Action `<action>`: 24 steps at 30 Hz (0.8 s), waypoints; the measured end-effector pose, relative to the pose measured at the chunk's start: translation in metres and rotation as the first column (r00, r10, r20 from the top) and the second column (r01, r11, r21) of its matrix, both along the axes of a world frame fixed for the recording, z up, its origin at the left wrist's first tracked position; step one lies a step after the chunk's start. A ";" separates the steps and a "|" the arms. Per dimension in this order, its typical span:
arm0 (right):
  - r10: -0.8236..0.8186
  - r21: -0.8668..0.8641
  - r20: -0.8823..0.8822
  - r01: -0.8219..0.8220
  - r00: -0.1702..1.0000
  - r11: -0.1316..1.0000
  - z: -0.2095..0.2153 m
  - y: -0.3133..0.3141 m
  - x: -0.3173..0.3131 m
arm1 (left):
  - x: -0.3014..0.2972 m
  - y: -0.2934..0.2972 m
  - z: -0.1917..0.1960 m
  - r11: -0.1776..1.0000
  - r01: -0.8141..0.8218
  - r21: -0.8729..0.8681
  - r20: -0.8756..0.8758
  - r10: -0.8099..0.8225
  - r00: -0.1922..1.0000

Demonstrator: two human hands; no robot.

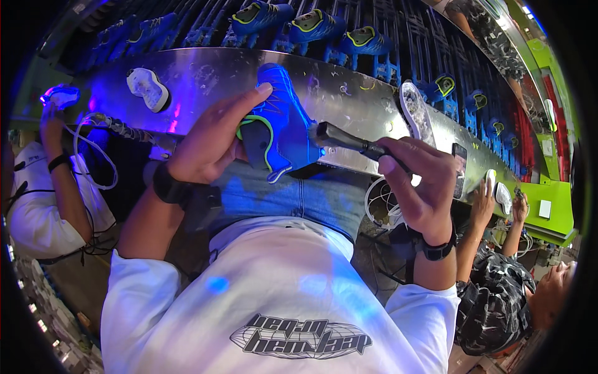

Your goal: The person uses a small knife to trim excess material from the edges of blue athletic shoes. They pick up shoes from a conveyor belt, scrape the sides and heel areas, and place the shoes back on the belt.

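Note:
A blue shoe upper [288, 118] with a lime-green collar edge hangs tilted over my lap, its toe pointing away from me. My left hand [218, 128] is closed round its side, thumb laid along the top near the laces area. In my right hand [423, 184] is a dark-handled brush [352, 142], pinched between thumb and fingers. The brush's bristle end meets the right side of the shoe upper, low near the heel. The bristles themselves are hard to make out under the blue light.
A metal bench [205, 81] runs across in front of me. On it lie a white sole [147, 90], another sole [416, 112] and a phone [460, 168]. Beyond, blue shoe uppers [317, 26] stand on a rack [398, 47]. Co-workers sit on both sides, handling shoe parts.

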State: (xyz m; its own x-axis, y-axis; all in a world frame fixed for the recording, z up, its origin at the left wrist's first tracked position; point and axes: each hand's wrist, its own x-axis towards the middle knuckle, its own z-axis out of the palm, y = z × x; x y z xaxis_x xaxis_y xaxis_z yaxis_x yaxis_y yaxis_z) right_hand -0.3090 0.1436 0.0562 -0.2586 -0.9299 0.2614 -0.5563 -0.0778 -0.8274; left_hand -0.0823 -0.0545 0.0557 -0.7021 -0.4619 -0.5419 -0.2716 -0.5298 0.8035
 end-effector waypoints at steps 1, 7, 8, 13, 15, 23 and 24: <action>0.002 -0.015 -0.023 -0.002 1.000 1.000 0.001 -0.002 -0.002 | 0.004 -0.001 -0.005 0.999 0.038 -0.034 -0.019 -0.039 0.999; 0.012 -0.092 -0.092 -0.020 0.996 0.996 0.001 -0.012 -0.017 | 0.010 -0.003 -0.028 0.994 0.108 0.005 -0.046 -0.108 0.993; 0.015 -0.113 -0.111 -0.028 0.994 0.993 0.000 -0.014 -0.019 | 0.010 -0.003 -0.031 0.992 0.122 0.032 -0.066 -0.119 0.991; 0.035 -0.172 -0.201 -0.070 0.979 0.983 0.003 -0.019 -0.028 | 0.005 0.005 -0.033 0.962 0.078 0.263 -0.164 -0.035 0.986; 0.055 -0.190 -0.226 -0.099 0.973 0.977 0.002 -0.022 -0.032 | 0.000 0.011 -0.034 0.922 -0.019 0.387 -0.135 0.077 0.988; 0.044 -0.231 -0.173 -0.084 0.984 0.969 -0.007 -0.019 -0.044 | 0.005 0.019 -0.053 0.915 0.058 0.398 -0.143 -0.001 0.990; 0.049 -0.240 -0.165 -0.088 0.985 0.967 -0.009 -0.019 -0.046 | 0.003 0.025 -0.051 0.928 0.059 0.367 -0.142 -0.006 0.990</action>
